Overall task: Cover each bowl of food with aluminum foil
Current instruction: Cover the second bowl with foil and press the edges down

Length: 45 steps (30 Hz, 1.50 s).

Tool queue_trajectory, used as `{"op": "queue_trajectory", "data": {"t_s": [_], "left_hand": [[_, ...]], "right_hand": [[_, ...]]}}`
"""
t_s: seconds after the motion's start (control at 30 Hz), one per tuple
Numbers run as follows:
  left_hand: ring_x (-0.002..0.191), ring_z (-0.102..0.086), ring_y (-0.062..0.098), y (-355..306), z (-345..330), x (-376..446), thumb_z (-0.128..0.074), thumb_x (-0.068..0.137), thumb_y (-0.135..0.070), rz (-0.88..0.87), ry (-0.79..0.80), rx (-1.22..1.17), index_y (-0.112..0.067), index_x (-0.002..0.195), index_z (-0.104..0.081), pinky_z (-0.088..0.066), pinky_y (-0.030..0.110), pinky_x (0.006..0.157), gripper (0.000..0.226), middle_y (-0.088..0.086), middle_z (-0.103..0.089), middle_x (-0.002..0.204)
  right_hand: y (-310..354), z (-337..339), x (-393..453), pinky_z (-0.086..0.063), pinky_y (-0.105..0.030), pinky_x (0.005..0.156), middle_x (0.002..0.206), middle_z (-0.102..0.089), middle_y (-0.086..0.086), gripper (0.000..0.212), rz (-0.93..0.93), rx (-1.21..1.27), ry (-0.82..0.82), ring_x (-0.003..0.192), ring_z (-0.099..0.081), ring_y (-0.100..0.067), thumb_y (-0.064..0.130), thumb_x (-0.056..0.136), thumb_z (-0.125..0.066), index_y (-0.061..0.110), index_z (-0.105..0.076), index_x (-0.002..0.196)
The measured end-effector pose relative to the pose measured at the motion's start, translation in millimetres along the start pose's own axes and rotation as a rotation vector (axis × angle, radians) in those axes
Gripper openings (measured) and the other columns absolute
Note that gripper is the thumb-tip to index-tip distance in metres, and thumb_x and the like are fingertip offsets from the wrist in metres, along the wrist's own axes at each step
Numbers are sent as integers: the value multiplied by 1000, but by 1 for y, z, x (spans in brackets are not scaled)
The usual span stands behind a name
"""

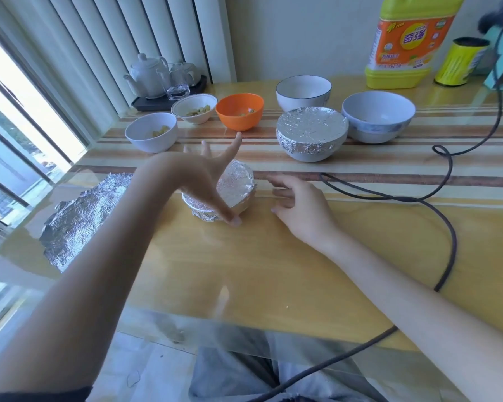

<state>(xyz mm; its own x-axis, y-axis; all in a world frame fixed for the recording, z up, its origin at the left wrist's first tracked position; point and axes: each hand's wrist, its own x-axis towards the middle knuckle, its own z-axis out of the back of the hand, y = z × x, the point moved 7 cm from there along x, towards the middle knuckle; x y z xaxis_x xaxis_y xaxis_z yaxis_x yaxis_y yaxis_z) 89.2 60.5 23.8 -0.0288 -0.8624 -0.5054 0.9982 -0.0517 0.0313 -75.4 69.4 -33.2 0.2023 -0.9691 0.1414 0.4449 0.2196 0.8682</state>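
- Bowls counted: seven on the table [273,256]. Two foil-covered, five uncovered.
- Small foil-covered bowl [235,187] at table centre, tipped on its side; foil face turned toward 1 o'clock, axis through the mouth running roughly 7 to 1 o'clock.
- Large foil-covered bowl [312,134] upright at 1 o'clock from the small one, well apart.
- Uncovered: white bowl [151,132] at 10 o'clock, cream bowl [194,107] and orange bowl [240,111] at 11 to 12 o'clock, all three with yellow food pieces; dark-rimmed bowl [303,92] and pale blue bowl [378,116] at 1 to 2 o'clock, contents unclear.
- Loose foil sheet [82,219]: one, crumpled, flat at 9 o'clock.
- Left hand [212,181] spread over the tipped bowl, fingers straight, thumb tip against its lower edge.
- Right hand [299,204] just beside the bowl at 3 o'clock, fingers loosely curled, holding nothing, apart from it.
- Cable [436,198]: one, dark, looping at 3 o'clock.
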Motion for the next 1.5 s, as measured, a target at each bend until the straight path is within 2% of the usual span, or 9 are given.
{"op": "queue_trajectory", "data": {"t_s": [0.1, 0.2, 0.43, 0.83, 0.97, 1.17, 1.27, 1.37, 1.5], "left_hand": [[146, 23, 27, -3, 2, 5, -90, 43, -58, -124, -28, 29, -61, 143, 12, -3, 61, 116, 142, -16, 23, 158], [142, -15, 22, -11, -2, 12, -90, 53, -48, -208, -54, -21, -61, 133, -25, -26, 55, 113, 104, -20, -17, 150], [132, -19, 22, -11, -4, 15, -87, 58, -46, -178, -94, -20, -55, 130, -27, -35, 54, 103, 95, -16, -23, 141], [131, -20, 22, -10, -6, 14, -86, 60, -47, -165, -85, -50, -53, 135, -23, -35, 53, 105, 99, -16, -22, 142], [127, -21, 21, -9, -6, 15, -87, 60, -47, -181, -99, -74, -52, 135, -25, -35, 52, 104, 97, -15, -23, 141], [124, -22, 21, -10, -6, 16, -85, 60, -45, -193, -121, -113, -50, 132, -30, -33, 45, 103, 91, -14, -27, 137], [123, -23, 21, -8, -6, 17, -86, 59, -45, -195, -126, -140, -50, 130, -32, -33, 47, 105, 88, -14, -28, 134], [127, -22, 21, -6, -6, 17, -87, 57, -50, -166, -126, -114, -45, 136, -26, -34, 49, 105, 100, -14, -27, 140], [127, -23, 20, -4, -5, 16, -84, 59, -54, -133, -138, -89, -26, 145, -17, -32, 39, 106, 112, -11, -26, 146]], "right_hand": [[-2, -7, -7, -48, -23, 89, 117, -64, 3, 45, -235, 228, -87, 106, -61, -11, -1, 82, -62, 13, -61, 124], [3, -33, -15, -48, -36, 101, 100, -69, -7, 23, -463, 640, 27, 92, -61, -16, -7, 79, -56, 3, -72, 92], [5, -39, -9, -56, -26, 80, 83, -66, -10, 5, -704, 1162, -23, 81, -63, -18, -3, 84, -66, 2, -65, 83], [-4, -38, 14, -55, -20, 53, 82, -67, -8, 5, -677, 1012, -40, 71, -63, -14, 1, 81, -71, 3, -67, 81], [-2, -42, 5, -48, -14, 48, 69, -64, -3, 11, -675, 1000, -205, 52, -60, -7, 5, 83, -71, 7, -65, 75], [16, -49, -17, -42, -29, 59, 64, -60, -3, 34, -505, 646, -483, 59, -50, -17, 22, 98, -49, 6, -60, 70], [23, -46, -20, -43, -32, 69, 81, -68, -6, 36, -448, 589, -392, 75, -56, -19, 23, 101, -36, 3, -63, 87], [27, -35, -17, -35, -19, 86, 104, -62, 18, 34, -375, 597, -284, 99, -56, -6, 31, 103, -33, 17, -60, 120], [38, -49, -6, -27, -21, 107, 149, -38, 14, 46, -255, 520, -88, 136, -35, -6, 38, 103, -29, 30, -31, 148]]}}
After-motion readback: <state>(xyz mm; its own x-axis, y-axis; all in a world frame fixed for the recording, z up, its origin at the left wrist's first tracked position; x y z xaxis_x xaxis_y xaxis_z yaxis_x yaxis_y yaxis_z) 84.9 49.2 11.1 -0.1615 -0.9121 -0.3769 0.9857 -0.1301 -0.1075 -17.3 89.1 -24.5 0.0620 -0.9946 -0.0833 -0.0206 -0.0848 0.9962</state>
